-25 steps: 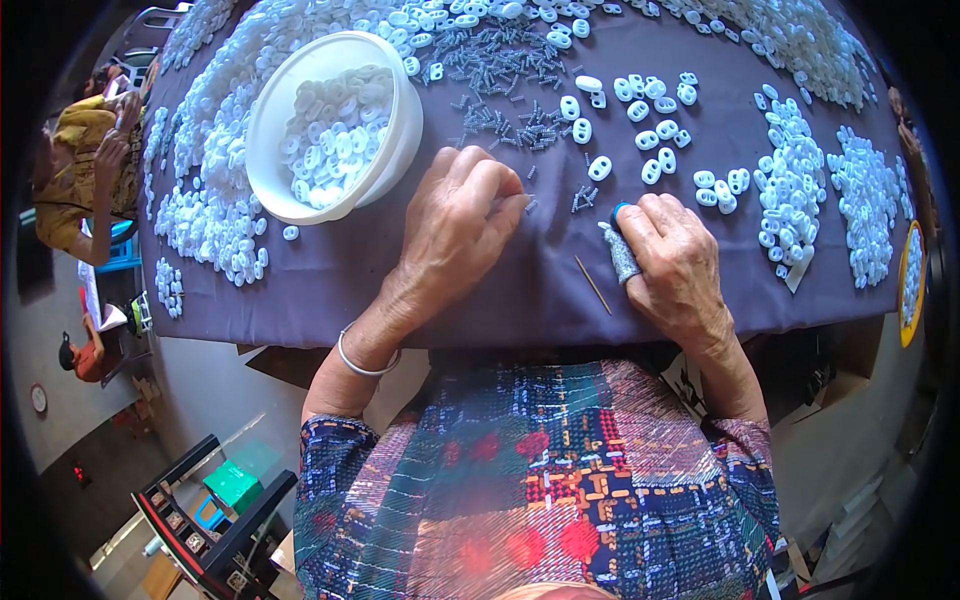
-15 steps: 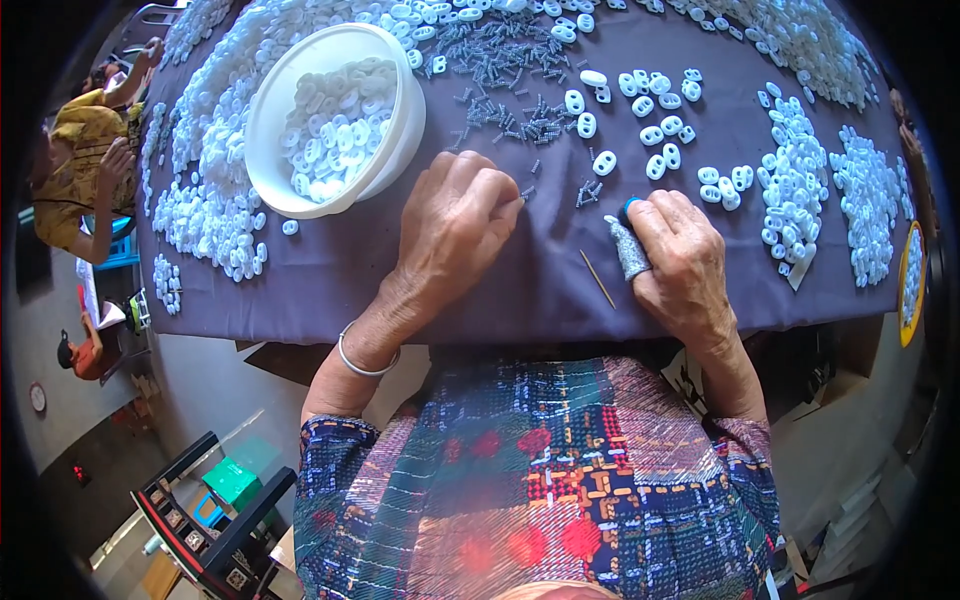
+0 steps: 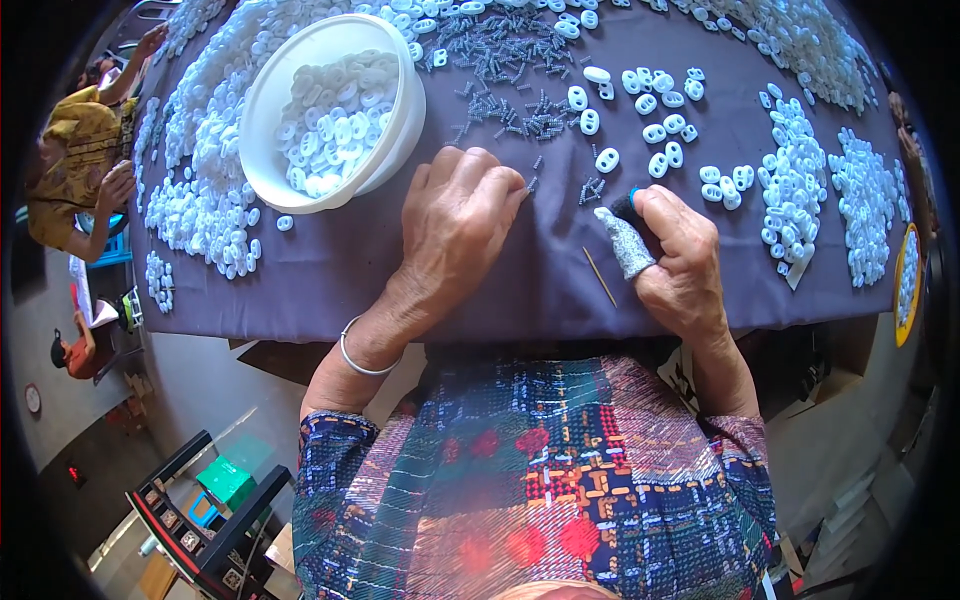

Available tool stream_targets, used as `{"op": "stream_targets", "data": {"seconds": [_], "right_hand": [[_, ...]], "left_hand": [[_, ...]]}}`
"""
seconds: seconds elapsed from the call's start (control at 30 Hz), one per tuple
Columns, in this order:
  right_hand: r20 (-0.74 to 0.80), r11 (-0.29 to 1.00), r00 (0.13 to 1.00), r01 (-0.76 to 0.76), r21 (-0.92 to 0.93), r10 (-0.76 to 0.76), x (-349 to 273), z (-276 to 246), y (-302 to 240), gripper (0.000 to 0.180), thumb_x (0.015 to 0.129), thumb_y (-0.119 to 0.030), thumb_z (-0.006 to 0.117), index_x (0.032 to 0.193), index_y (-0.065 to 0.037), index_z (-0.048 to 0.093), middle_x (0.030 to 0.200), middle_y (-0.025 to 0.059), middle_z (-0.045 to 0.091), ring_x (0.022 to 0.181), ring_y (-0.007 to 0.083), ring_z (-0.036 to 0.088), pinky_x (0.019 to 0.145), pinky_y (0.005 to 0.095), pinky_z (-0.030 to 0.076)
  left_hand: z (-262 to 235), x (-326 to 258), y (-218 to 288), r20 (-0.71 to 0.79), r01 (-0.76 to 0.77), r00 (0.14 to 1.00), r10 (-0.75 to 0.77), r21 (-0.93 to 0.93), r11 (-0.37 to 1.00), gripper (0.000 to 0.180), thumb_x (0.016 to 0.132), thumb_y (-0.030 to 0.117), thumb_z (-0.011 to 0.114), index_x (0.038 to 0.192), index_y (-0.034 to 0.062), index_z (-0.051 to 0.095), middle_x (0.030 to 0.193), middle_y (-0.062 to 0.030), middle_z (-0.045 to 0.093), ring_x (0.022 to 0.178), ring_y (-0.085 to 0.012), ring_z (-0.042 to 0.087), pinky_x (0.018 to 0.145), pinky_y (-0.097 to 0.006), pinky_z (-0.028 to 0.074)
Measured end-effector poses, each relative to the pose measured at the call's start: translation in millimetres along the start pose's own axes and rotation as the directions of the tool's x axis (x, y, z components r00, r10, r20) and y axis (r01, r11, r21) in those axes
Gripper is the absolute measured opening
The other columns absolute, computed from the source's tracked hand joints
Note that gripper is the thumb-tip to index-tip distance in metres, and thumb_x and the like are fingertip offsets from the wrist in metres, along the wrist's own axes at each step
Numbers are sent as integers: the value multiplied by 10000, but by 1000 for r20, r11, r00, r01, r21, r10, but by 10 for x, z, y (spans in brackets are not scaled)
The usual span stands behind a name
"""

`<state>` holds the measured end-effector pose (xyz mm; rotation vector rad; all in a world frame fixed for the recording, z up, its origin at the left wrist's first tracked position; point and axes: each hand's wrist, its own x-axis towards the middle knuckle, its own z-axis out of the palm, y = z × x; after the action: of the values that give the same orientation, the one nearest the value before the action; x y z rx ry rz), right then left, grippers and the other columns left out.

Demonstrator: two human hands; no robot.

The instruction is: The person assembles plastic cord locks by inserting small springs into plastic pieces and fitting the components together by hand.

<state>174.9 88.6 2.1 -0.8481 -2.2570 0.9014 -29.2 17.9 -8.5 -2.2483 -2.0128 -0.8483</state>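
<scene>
My left hand [image 3: 460, 215] is closed in a pinch at the table, its fingertips beside a small metal spring [image 3: 532, 184]; what they grip is hidden. My right hand [image 3: 675, 250] is a little way off to the right, thumb and forefinger slightly apart with nothing visible between them. Grey cloth [image 3: 628, 248] wraps its thumb, and a dark cover with a blue edge is on the forefinger. A few springs [image 3: 591, 189] lie just beyond the right hand. Between the hands rests a thin wooden stick [image 3: 600, 277]. White oval two-hole plastic cord locks [image 3: 607, 160] lie scattered beyond it.
A white tub [image 3: 250, 150] of white pieces stands left of my left hand. Heaps of white pieces [image 3: 205, 110] spread beside it. Loose springs [image 3: 500, 45] lie farther back. At right are more piles [image 3: 790, 190] and a yellow-rimmed tray [image 3: 907, 285]. Another person [image 3: 85, 150] sits at far left.
My right thumb and forefinger have moved apart, showing more of the wrapped thumb and the dark cover. My left hand has shifted slightly, its fingertips closer to the spring.
</scene>
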Motion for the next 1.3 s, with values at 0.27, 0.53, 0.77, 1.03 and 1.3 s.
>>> {"op": "stream_targets", "data": {"seconds": [0.27,0.53,0.77,1.03,1.3], "right_hand": [[7,999,1000,-15,48,15,21,74,-22,206,694,0,645,875,11,547,786,159,561,718,350,565,627,394,437],[18,998,1000,15,67,-17,30,78,-37,221,673,22,619,879,25,539,783,168,554,722,363,559,630,398,436],[7,998,999,32,48,-32,42,99,-53,212,675,24,610,874,25,539,791,171,558,734,368,565,627,397,440],[28,962,994,-114,249,110,12,133,5,222,666,7,639,860,49,540,749,178,555,673,353,562,595,356,432],[144,883,967,-251,398,210,98,122,-100,173,818,44,637,986,41,596,867,9,620,815,50,573,721,187,467]], "left_hand": [[10,-31,-45,-72,-35,997,34,-12,999,192,675,5,722,798,59,584,820,-64,562,776,-251,549,668,-352,458],[-45,-39,-67,37,-31,999,36,-136,990,184,678,23,714,784,57,568,847,-67,577,790,-249,559,685,-354,461],[-45,-38,-79,63,16,998,-5,-175,984,168,684,37,729,806,59,616,835,-62,583,793,-246,562,691,-349,465],[-40,-47,-63,12,54,999,-52,-221,974,127,731,-3,710,839,20,648,839,-69,594,762,-197,576,656,-297,470],[-145,-40,35,198,335,940,-277,-684,648,60,834,9,648,875,-31,630,877,-53,580,837,-102,542,747,-218,439]]}}
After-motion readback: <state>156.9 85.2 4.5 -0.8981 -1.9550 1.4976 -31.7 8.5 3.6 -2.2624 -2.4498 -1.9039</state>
